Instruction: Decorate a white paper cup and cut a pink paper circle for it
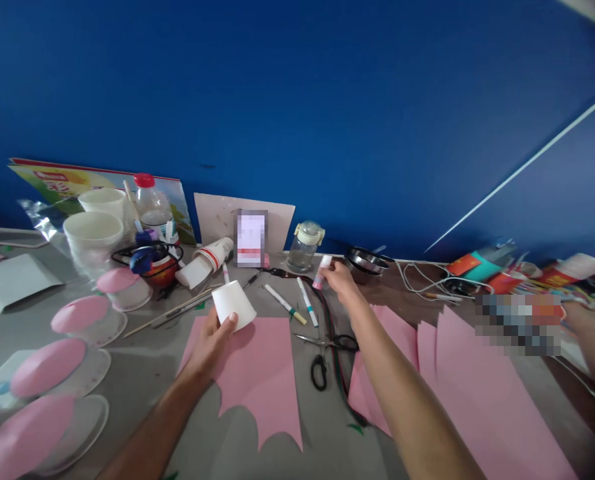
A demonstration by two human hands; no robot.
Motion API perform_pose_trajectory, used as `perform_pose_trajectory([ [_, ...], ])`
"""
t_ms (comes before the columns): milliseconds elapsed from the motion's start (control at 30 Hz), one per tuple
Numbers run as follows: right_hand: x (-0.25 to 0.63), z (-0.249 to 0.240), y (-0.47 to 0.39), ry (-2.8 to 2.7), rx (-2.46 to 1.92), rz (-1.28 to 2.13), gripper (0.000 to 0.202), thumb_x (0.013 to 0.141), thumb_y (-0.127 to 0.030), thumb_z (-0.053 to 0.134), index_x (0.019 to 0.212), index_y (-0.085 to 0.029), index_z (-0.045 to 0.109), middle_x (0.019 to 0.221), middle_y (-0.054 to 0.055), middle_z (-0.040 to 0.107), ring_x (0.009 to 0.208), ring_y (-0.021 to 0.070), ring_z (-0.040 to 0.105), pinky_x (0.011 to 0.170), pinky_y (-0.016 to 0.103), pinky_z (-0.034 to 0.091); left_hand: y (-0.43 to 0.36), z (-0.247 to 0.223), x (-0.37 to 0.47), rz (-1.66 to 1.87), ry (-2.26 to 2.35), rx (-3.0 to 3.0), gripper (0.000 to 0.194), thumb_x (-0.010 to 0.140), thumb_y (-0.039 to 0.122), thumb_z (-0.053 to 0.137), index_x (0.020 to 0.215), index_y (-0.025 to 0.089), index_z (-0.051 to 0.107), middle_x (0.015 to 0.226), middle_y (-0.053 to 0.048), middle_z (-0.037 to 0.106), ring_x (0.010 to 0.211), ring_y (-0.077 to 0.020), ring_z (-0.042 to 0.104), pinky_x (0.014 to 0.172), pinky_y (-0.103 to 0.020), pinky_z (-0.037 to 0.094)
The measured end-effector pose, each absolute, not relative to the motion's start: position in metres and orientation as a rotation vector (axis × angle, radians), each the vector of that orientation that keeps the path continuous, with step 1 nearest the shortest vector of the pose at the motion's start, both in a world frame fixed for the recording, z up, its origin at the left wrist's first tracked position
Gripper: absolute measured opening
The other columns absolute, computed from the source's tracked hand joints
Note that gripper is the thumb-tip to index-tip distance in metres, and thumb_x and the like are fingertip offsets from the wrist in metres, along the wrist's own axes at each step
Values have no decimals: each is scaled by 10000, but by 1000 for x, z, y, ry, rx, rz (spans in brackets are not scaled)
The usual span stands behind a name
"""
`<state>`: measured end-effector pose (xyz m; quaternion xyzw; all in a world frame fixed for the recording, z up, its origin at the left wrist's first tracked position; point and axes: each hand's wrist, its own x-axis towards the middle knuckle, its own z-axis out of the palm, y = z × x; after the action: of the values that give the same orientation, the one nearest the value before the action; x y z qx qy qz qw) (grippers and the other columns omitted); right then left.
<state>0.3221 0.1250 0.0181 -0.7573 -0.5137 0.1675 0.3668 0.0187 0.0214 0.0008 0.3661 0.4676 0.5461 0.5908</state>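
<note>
Scalloped pink paper (265,373) near, then paper cup (233,305) and glue stick (322,272) in two hands.
The left hand (211,343), at 11 o'clock, has its fingers wrapped on the tilted cup; the right hand (341,283), arm stretched to 1 o'clock, has its fingers narrow on the glue stick. The step seems to be handling of the glue; the next move probably calls for a steady cup and care near the glass jar (302,257), farther, toward 12.

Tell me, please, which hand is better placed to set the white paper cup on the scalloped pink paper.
Left, probably: the left hand holds the cup near that paper; the right hand grips a pink-and-white tube.
</note>
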Motion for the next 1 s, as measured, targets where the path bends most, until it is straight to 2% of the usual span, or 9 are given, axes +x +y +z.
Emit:
perform_pose_trajectory([
  [200,321,9,129,-1328,-1989,288,255,812,-281,519,976,-112,617,981,142,687,893,229,637,799,289,459,22,3,13,1224,1162,960,525,651,515,742,998,133,642,855,-86,672,826,-274,625,695,-357,492],
  [333,313,-3,128,-1396,-2025,325,202,785,-241,575,927,-111,638,974,148,690,951,255,638,842,309,451,21,3,15,1252,1166,951,518,649,522,740,986,140,645,867,-87,673,815,-266,622,681,-342,482],
  [500,313,4,123,-1401,-2067,342,214,750,-201,619,928,-87,654,961,174,680,934,273,646,821,319,462,21,5,16,1244,1168,975,499,654,520,733,977,150,648,843,-77,665,806,-262,619,702,-357,482],
  [567,313,14,117,-1372,-2064,306,292,748,-197,615,1012,-74,639,1041,198,658,979,279,628,849,330,456,21,6,15,1230,1181,979,495,642,521,740,958,151,652,815,-76,662,806,-271,619,705,-365,484],
  [667,305,31,100,-1358,-1994,251,399,815,-233,537,1180,-74,567,1148,197,628,1033,261,601,903,350,443,22,5,15,1230,1179,982,506,645,530,737,963,146,649,837,-81,663,821,-276,617,720,-367,480],
  [733,294,40,84,-1416,-1910,293,347,842,-259,512,1146,-117,599,1072,132,678,931,218,638,863,319,472,23,0,15,1229,1152,1001,523,672,532,721,1005,137,638,896,-88,664,841,-267,614,745,-362,474],
  [800,278,46,67,-1512,-1812,396,233,835,-280,540,1008,-192,670,955,44,722,841,178,662,796,270,497,24,-6,15,1233,1101,1018,530,720,522,689,1070,130,615,981,-99,654,889,-262,607,784,-361,466],
  [900,254,49,46,-1624,-1611,609,187,820,-246,558,941,-190,691,888,35,733,805,171,670,767,271,504,26,-12,15,1245,1042,1015,538,761,496,660,1139,122,578,1059,-116,632,951,-268,594,829,-378,459],
  [1000,237,47,33,-1687,-1533,720,171,824,-220,553,917,-191,692,874,31,733,798,169,672,763,282,508,25,-10,15,1235,1077,1008,558,729,525,675,1096,112,591,999,-112,639,908,-272,598,793,-377,466],
])
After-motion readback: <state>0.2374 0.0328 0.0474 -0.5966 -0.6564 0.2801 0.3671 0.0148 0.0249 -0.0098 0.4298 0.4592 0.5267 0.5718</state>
